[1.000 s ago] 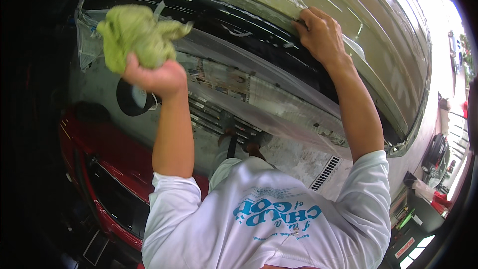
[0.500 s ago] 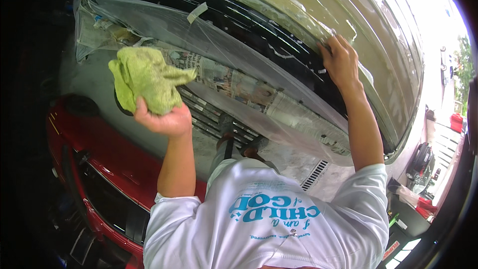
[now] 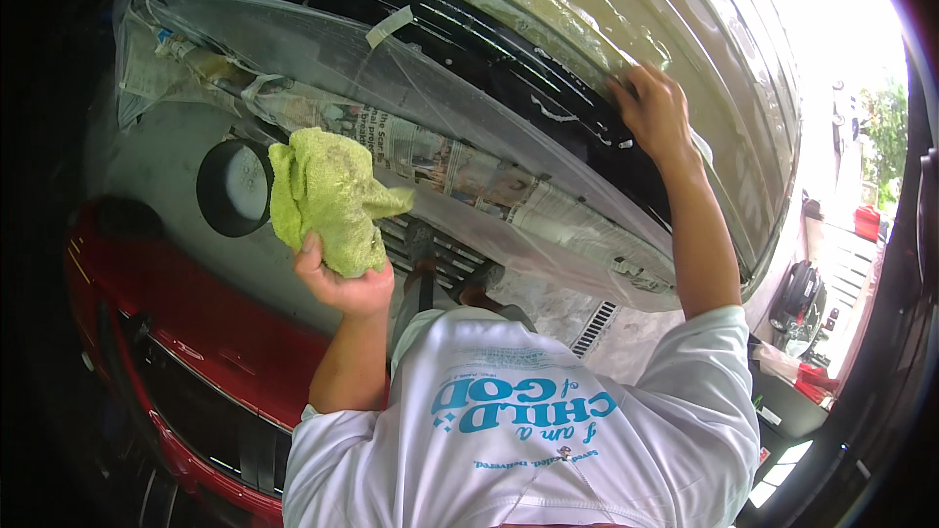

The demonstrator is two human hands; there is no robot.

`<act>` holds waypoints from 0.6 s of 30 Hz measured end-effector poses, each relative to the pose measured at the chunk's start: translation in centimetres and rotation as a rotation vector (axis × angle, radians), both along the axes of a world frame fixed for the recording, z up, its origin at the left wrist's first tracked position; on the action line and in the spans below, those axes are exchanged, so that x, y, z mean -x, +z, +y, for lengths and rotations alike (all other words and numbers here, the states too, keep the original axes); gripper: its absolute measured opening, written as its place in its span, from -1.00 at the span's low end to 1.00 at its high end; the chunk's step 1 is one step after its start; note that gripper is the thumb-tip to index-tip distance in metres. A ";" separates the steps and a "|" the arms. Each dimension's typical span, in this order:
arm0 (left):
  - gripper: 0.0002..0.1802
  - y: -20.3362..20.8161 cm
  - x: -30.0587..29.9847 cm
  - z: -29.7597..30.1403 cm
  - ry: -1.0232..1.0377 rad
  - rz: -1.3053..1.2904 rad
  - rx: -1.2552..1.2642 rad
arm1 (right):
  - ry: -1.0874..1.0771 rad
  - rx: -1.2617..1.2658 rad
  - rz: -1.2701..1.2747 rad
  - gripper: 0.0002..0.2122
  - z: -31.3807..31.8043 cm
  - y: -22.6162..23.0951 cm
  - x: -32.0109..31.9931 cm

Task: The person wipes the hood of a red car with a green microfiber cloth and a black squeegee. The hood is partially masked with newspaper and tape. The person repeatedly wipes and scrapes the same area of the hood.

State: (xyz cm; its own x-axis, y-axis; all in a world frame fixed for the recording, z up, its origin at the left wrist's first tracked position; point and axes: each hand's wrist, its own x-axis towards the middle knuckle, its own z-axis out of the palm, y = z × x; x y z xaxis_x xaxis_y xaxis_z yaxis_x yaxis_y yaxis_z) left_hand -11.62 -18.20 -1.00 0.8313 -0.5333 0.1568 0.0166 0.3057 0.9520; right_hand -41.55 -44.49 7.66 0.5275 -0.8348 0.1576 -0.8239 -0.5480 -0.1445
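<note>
Left hand point(image 3: 344, 282) grips the bunched, fuzzy lime-green cloth point(image 3: 328, 196) well apart from the glossy, curved olive panel point(image 3: 734, 78), while the right hand point(image 3: 660, 112), fingers curled there, contents unclear, wants light, even pressure

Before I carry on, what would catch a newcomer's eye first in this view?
The bright yellow-green cloth stands out first, bunched in the left hand left of centre. Across the top sweeps a large curved body with a glossy black strip beside an olive-gold panel, the right hand at their border. A shiny red car fills the lower left.
</note>
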 end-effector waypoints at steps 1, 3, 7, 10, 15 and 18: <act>-0.44 -0.6 -1.3 0.7 -0.074 0.205 0.124 | -0.020 -0.005 -0.019 -0.84 0.5 -0.2 0.7; -0.43 -0.8 -1.9 1.0 -0.118 0.512 0.236 | -0.058 -0.018 -0.057 -0.86 1.1 -0.2 1.6; -0.39 4.8 -1.5 -2.6 -0.236 0.884 0.326 | -0.038 -0.024 -0.064 -0.79 -2.3 -0.3 -7.9; -0.34 7.3 -0.6 -4.4 -0.373 1.042 0.445 | -0.006 0.001 -0.117 -0.78 -2.7 -0.3 -8.9; -0.31 9.2 -0.6 -4.7 -0.733 1.038 0.575 | -0.117 -0.024 -0.049 -0.82 2.1 0.2 1.0; -0.30 9.9 -1.0 -4.9 -0.715 1.095 0.475 | -0.120 0.013 -0.092 -0.84 2.7 -0.2 2.5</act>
